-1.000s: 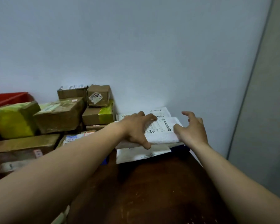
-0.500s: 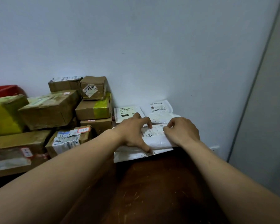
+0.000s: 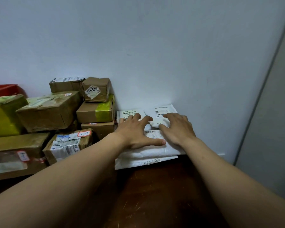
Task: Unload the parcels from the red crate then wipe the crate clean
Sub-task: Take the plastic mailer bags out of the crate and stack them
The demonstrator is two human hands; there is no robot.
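Observation:
A stack of white padded mailers (image 3: 148,153) lies on the dark wooden table against the wall. My left hand (image 3: 135,132) rests flat on the stack with its fingers spread. My right hand (image 3: 178,127) lies beside it, fingers spread over a small white pouch (image 3: 156,122) on top. Two more white mailers (image 3: 164,110) lie behind, at the wall. Only a corner of the red crate (image 3: 5,90) shows at the far left, behind the boxes.
Several brown cardboard parcels (image 3: 51,109) are piled on the left, some with yellow tape (image 3: 3,116) and handwritten labels. The brown table (image 3: 155,195) runs toward me. A white wall stands behind, and a grey panel (image 3: 270,129) on the right.
Both hands came down onto the white mailers, then slid forward and opened flat, with the fingers reaching the small pouch. The view has shifted slightly.

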